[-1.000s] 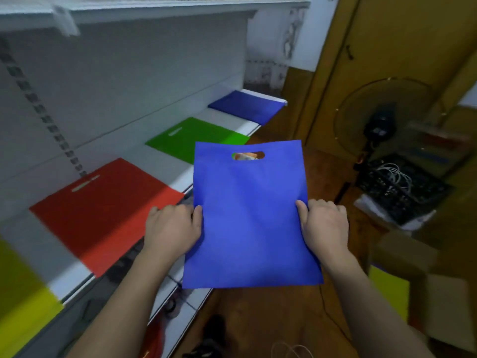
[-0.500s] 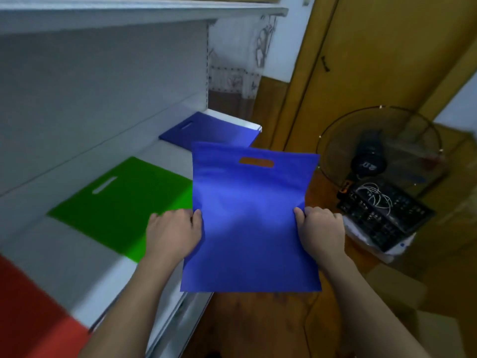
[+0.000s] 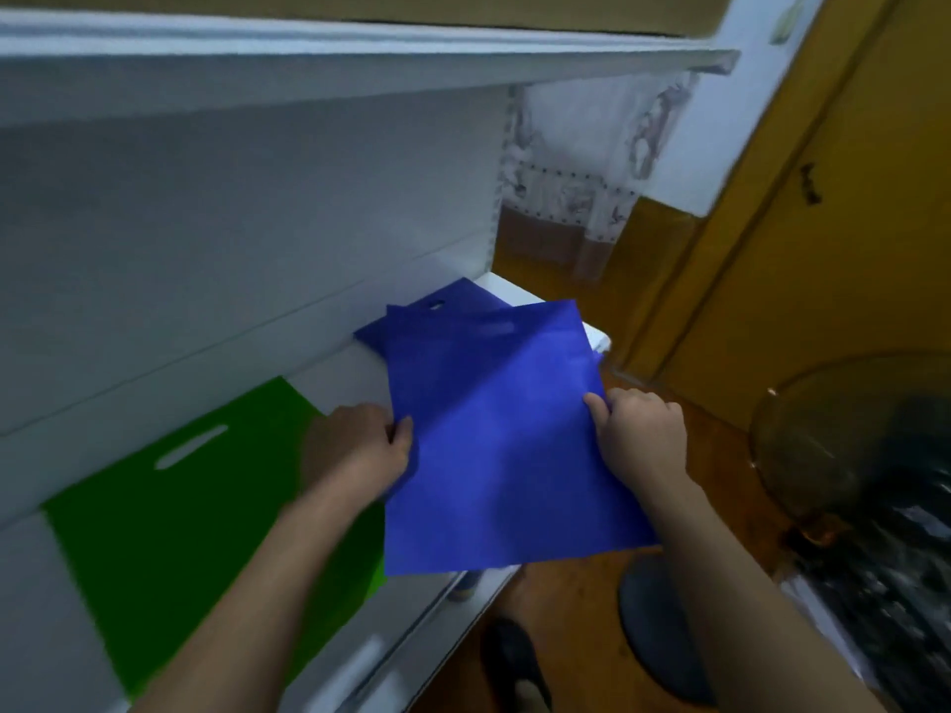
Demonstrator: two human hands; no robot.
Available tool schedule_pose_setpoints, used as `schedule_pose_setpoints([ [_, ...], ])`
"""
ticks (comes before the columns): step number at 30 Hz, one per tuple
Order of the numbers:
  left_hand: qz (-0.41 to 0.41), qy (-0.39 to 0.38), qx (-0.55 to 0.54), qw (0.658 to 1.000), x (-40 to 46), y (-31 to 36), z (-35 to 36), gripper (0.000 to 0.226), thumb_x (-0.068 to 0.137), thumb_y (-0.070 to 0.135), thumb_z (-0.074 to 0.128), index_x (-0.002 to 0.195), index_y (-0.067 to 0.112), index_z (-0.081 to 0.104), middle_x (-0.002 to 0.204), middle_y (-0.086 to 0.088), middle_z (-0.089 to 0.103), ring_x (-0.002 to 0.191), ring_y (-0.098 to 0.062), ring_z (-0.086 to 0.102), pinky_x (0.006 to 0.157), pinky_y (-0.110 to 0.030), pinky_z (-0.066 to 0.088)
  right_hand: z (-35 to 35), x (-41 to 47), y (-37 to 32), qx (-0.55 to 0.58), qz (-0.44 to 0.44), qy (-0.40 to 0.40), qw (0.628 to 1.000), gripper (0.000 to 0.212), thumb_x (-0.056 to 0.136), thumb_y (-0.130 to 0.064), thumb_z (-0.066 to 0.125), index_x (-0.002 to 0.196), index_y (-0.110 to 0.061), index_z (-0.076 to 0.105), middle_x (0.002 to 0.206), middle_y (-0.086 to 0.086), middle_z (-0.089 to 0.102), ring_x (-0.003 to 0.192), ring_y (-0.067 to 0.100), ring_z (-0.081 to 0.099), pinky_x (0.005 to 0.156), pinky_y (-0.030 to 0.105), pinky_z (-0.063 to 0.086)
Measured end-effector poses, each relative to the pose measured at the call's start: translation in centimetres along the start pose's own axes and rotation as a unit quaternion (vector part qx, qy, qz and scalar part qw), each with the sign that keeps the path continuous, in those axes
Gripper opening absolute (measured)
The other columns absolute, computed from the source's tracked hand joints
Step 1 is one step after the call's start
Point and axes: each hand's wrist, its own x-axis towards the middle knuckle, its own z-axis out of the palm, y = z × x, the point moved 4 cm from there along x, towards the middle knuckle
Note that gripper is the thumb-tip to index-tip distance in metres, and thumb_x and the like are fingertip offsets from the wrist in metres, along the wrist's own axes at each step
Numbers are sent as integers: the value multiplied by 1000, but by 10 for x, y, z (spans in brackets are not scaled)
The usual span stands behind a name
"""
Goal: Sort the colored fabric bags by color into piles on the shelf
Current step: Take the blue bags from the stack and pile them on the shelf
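Observation:
I hold a flat blue fabric bag (image 3: 494, 429) with both hands. My left hand (image 3: 355, 447) grips its left edge and my right hand (image 3: 643, 437) pinches its right edge. Its handle end reaches over another blue bag (image 3: 437, 308) that lies at the right end of the white shelf (image 3: 345, 378). Only the far strip of that lower bag shows, with its handle slot. A green bag (image 3: 170, 506) lies flat on the shelf to the left, partly under my left forearm.
An upper shelf board (image 3: 360, 48) overhangs the shelf. A standing fan (image 3: 849, 445) with a round base (image 3: 653, 625) is on the wooden floor at right, in front of a yellow door (image 3: 823, 223). A lower shelf edge (image 3: 411, 635) juts out below.
I have moved right along the shelf. The blue bag went forward and now overlaps the blue bag on the shelf. The red bag has left the view.

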Motion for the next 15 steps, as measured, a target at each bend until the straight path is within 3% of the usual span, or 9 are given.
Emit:
schedule_pose_setpoints([
  [5, -63, -2, 35, 997, 45, 24, 25, 50, 96, 51, 38, 59, 17, 40, 72, -3, 61, 77, -24, 62, 69, -32, 36, 35, 116, -11, 39, -97, 0, 995, 38, 101, -41, 38, 76, -15, 50, 72, 3, 54, 69, 21, 48, 68, 32, 34],
  [10, -135, -11, 52, 989, 79, 45, 45, 49, 100, 49, 34, 61, 20, 37, 78, -3, 64, 81, -24, 62, 74, -32, 34, 73, 198, -34, 63, -181, -56, 980, 43, 102, -42, 32, 85, -14, 59, 75, 2, 57, 70, 21, 53, 71, 37, 46],
  [15, -225, -51, 67, 971, 95, 51, 69, 45, 99, 52, 31, 75, 20, 52, 79, -2, 62, 80, -22, 64, 70, -31, 42, 105, 239, -53, 32, -240, -75, 967, 43, 100, -46, 35, 94, -14, 63, 77, -1, 54, 71, 16, 48, 65, 28, 35],
])
